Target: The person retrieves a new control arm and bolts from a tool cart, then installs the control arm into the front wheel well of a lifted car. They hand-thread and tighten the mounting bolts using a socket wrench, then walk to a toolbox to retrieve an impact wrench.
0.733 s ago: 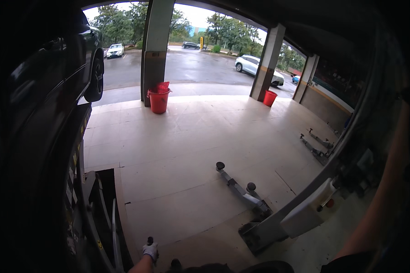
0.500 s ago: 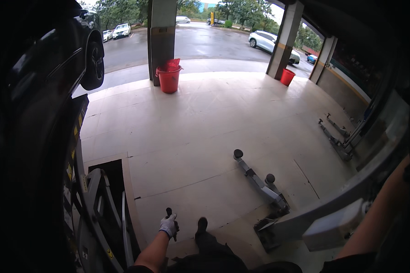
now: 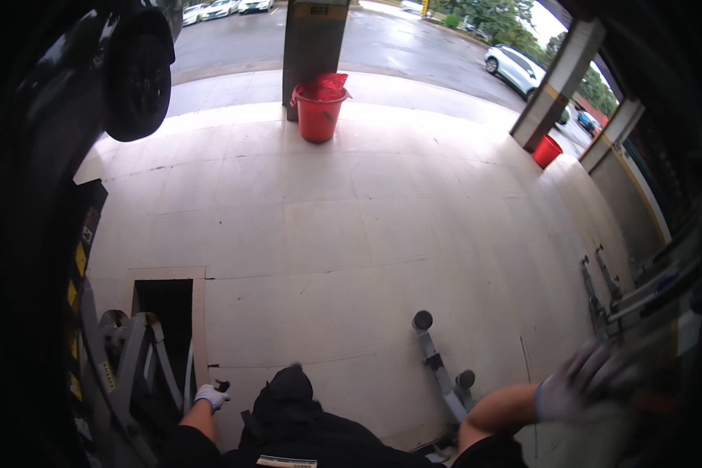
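My left hand [image 3: 210, 398], in a white glove, is low in the picture beside the scissor lift [image 3: 119, 370]. It is closed on a black tool [image 3: 223, 386]; only its rounded end shows, so its kind is unclear. My right hand [image 3: 585, 384], also gloved, is held out at the lower right, blurred, with its fingers apart and nothing visible in them. A blurred orange thing [image 3: 657, 402] is near its fingertips. A dark raised car [image 3: 62, 101] with a black wheel [image 3: 138, 90] fills the upper left.
A floor pit [image 3: 164, 300] opens beside the scissor lift. A grey lift arm [image 3: 438, 373] with round pads lies low over the pale floor [image 3: 312, 234]. One red bucket [image 3: 318, 117] stands against a pillar [image 3: 314, 47], another red bucket [image 3: 547, 152] farther right. More lift arms [image 3: 593, 288] are at the right.
The view has shifted, with the scissor lift and pit now nearer. My right hand has come into view, where only its forearm showed. My left hand has moved leftward, still holding the black tool.
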`<state>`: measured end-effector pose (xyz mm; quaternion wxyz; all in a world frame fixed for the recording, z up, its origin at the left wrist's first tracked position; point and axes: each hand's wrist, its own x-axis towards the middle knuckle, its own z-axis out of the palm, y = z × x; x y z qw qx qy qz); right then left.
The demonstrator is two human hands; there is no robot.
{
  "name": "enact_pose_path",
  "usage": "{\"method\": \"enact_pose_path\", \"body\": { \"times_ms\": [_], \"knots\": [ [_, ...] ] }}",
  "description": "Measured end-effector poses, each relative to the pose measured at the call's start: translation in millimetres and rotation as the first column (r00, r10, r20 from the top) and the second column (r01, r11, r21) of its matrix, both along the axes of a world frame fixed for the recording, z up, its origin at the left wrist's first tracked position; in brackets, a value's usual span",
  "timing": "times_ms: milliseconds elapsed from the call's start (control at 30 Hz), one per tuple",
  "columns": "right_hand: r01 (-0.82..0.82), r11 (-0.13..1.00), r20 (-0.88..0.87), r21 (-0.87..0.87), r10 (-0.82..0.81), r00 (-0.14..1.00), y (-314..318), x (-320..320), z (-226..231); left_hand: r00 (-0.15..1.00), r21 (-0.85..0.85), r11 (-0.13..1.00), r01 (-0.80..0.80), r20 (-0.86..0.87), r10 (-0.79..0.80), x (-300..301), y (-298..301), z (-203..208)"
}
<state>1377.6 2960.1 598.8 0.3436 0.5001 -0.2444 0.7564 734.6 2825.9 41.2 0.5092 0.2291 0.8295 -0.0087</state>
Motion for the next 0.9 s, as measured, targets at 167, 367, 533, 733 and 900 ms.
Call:
{"method": "enact_pose_path", "body": {
  "times_ms": [167, 367, 533, 733, 900],
  "knots": [
    [0.698, -0.682, 0.017, 0.220, -0.712, -0.702, 156.3, -46.8, -103.8, 0.999, -0.365, 0.930, 0.036, 0.021, -0.030, -2.6, 95.0, -29.2],
    [0.404, -0.851, -0.232, 0.335, -0.490, -0.840, 368.5, 1.2, -88.4, 0.891, -0.295, 0.846, 0.444, 0.049, -0.451, 62.1, 400.2, -2.1],
    [0.601, -0.798, -0.049, -0.047, -0.599, -0.800, 500.6, -19.9, -44.7, 0.813, 0.064, 0.811, 0.582, -0.009, -0.583, 163.9, 749.3, 90.4],
    [0.524, -0.851, 0.036, 0.037, -0.523, -0.852, 736.7, 12.5, -90.3, 0.591, 0.213, 0.551, 0.807, -0.296, -0.751, 271.5, 1064.3, 122.8],
    [0.496, -0.865, 0.088, 0.070, -0.490, -0.867, 943.9, 66.0, -83.0, 0.650, 0.213, 0.615, 0.759, -0.265, -0.712, 283.8, 1176.7, 141.6]
  ]
}}
